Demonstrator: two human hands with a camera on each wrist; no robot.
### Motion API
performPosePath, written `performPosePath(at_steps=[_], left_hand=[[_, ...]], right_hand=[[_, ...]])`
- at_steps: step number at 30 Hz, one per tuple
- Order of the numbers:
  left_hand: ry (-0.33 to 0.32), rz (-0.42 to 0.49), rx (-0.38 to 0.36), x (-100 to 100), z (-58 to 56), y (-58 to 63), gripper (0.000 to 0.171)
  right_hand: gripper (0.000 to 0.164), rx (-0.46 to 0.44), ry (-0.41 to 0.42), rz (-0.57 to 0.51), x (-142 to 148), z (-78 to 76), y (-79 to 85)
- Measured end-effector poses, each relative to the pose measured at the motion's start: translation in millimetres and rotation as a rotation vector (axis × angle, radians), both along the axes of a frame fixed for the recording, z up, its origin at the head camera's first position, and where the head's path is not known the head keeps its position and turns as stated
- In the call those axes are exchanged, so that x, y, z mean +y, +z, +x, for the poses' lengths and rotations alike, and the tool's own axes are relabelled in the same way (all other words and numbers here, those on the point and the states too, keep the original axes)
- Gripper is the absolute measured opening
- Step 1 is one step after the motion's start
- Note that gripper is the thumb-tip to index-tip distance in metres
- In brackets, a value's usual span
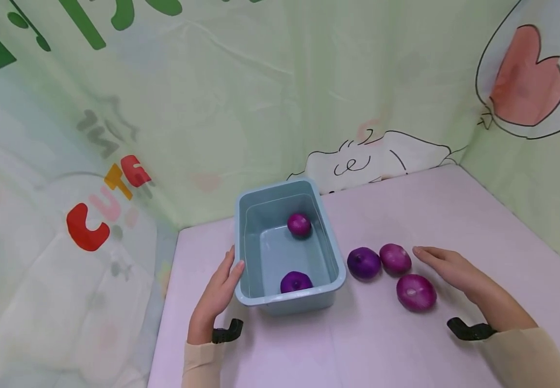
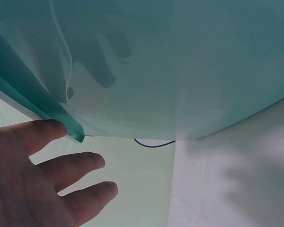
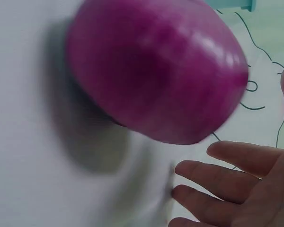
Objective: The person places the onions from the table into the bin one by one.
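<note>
A light blue plastic bin (image 1: 255,300) stands on the table. My left hand (image 1: 218,288) rests along its left side; in the left wrist view, the fingers (image 2: 87,164) are extended and one touches the rim. Inside the bin lie two purple onions, one toward the back (image 1: 299,224) and another (image 1: 295,282) partly hidden by the front wall. Right of the bin, a darker purple onion (image 1: 364,263) and two magenta onions (image 1: 395,258) (image 1: 416,292) sit close together. My right hand (image 1: 464,277) hovers just right of them, fingers extended, holding nothing. One onion (image 3: 156,71) looms large in the right wrist view.
A pale pinkish-white cloth covers the table (image 1: 381,345). Printed light-green curtains (image 1: 241,108) hang behind it and at both sides, the back one near the bin's far end. Each wrist wears a black strap mount (image 1: 228,331).
</note>
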State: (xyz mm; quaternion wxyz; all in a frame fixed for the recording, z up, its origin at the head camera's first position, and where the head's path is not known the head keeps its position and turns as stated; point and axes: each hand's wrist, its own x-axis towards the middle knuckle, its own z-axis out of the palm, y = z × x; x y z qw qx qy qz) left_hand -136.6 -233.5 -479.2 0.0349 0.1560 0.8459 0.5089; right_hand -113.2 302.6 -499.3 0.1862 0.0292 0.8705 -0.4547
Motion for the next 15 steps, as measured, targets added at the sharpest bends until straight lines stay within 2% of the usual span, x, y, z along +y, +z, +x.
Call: performPosePath(at_steps=[4,8,15], left_hand=[[0.001,0.007,-0.004,1,1.2,-0.6,0.065],[0.010,0.003,-0.003,0,2.4,-2.0,0.064],[0.024,-0.010,-0.014,1,2.4,0.0,0.065]], right_hand=[[0.090,-0.009,0.010,0.008,-3,12.2,-7.0],[0.088,0.031,0.020,0.023,-10,22.0,-13.0],[0.091,0.097,0.032,0.128,-24,32.9,-22.7]])
